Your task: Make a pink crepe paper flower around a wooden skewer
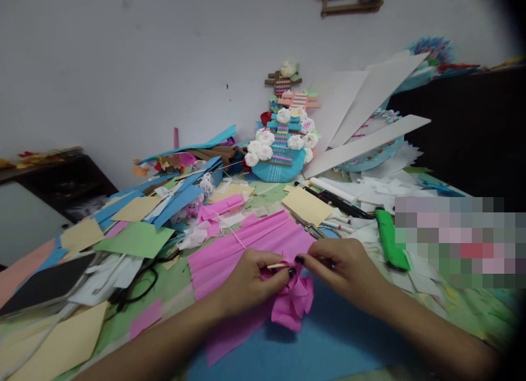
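My left hand (250, 277) pinches a thin wooden stick (277, 266) together with a bunch of pink crepe paper (293, 301) shaped like a flower. My right hand (343, 269) is closed in a pinch on the same pink paper, right beside the stick's tip. Both hands meet over a blue sheet (329, 337) at the near edge. A pleated pink crepe sheet (250, 244) lies just behind the hands.
Coloured paper scraps cover the table: green sheet (135, 238), tan card (308, 206), blue strips (172, 200). Black scissors (135, 288) lie left, another pair of scissors (316, 230), pens (337, 203) and a green tool (390, 238) to the right. A blue paper guitar with white flowers (281, 145) leans on the wall.
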The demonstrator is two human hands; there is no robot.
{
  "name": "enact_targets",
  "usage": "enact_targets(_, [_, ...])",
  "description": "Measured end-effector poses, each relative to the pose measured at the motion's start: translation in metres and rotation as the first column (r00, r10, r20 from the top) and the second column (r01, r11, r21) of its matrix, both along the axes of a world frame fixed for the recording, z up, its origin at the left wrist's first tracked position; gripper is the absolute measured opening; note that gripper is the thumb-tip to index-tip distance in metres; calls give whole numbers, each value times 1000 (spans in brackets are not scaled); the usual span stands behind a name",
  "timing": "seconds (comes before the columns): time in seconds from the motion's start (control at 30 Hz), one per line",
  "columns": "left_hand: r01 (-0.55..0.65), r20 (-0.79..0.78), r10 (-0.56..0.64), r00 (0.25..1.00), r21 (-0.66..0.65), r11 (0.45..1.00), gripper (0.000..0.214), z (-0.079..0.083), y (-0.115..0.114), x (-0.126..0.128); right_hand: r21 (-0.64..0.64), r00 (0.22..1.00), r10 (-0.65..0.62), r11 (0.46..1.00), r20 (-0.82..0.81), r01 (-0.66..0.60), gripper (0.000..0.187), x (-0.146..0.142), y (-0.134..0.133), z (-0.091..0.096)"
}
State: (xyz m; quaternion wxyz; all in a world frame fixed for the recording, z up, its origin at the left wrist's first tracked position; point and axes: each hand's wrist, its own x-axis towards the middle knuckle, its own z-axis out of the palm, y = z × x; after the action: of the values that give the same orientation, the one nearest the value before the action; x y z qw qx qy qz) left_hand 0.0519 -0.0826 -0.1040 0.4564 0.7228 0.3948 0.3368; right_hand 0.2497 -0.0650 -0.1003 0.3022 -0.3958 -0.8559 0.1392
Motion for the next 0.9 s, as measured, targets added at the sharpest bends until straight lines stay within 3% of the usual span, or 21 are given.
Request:
enact_targets(0.17, [-28,40,31,999,-88,996,21,-1,1,1,-27,1000,-27,999,-2,27,40,-2,-1,2])
enact_targets(0.37, [-59,15,60,998,-79,995,42,1,2,3,-45,998,-55,998,-16,54,37,-4,-3,4])
enact_targets(0.63, [45,49,-43,998,-32,998,44,-1,-1,0,-38,996,-85,996,-14,84,37,-6,-3,2])
enact_targets(0.9, [92,158,-76,984,-92,992,38,4,-1,-1,100,991,-103,989,-80,111,36,-5,-6,0])
